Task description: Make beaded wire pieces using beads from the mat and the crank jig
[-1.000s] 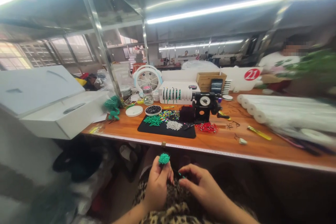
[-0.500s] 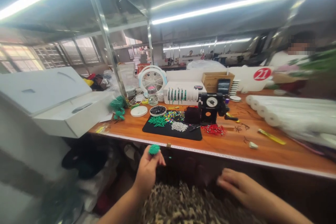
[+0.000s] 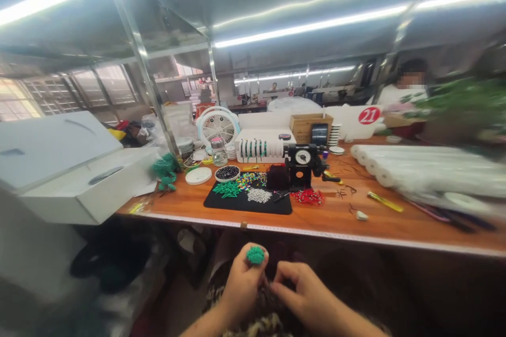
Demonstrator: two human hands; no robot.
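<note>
"Head view: what lay furthest left on the bench?"

"A large white cardboard box (image 3: 79,179), then clumps of green beadwork (image 3: 166,171), then a flat black mat (image 3: 209,202) spread with loose green, multicoloured and silver beads."

"And the hands?"

"Both were below the bench edge, over a leopard-print garment (image 3: 253,324). The left hand (image 3: 243,285) was curled narrow, holding a small round green beaded ball (image 3: 255,255) up at its fingertips (the ball stayed in plain sight, not hidden in the palm). The right hand (image 3: 304,287) was just beside it, fingers drawn in narrow; whether they held anything, I cannot tell."

"What step was that?"

"It looked like close finger work on the ball, done in the lap."

"What did the next move call for?"

"Probably a firm, careful pinch at the ball, though the exact point was hidden."

"And further right?"

"A heap of red beads (image 3: 307,197), a black hand-cranked device (image 3: 302,160), long white rolls (image 3: 415,166), and a co-worker in a white top (image 3: 395,96)."
</note>
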